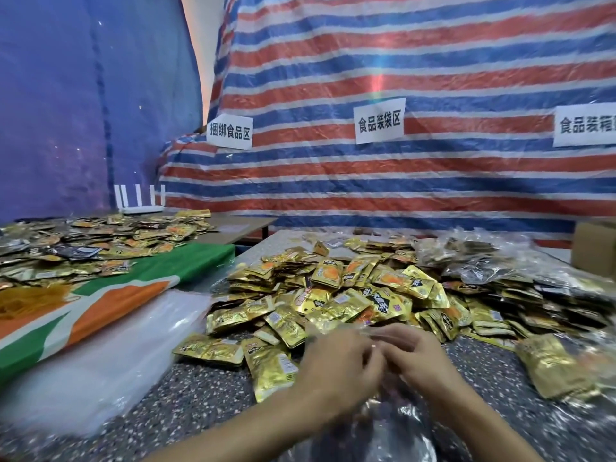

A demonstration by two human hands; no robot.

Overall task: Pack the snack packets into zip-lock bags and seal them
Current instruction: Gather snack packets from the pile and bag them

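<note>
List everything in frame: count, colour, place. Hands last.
packets: too many to count, gold, heaped centre
far packets: many, gold and dark, far left
bag: one, clear, bottom centre, contents blurred
spare bags: stack, clear, near left
filled bags: several, clear, right rear
cloth: one, green-orange-white, left
router: one, white, back left
tarp: one, red-blue-white striped, behind
signs: three, white, on tarp
sheet: one, blue, back left
box: one, brown, right edge
table: one, speckled grey, underneath
left hand, right hand: two, pinching the bag's top
</note>
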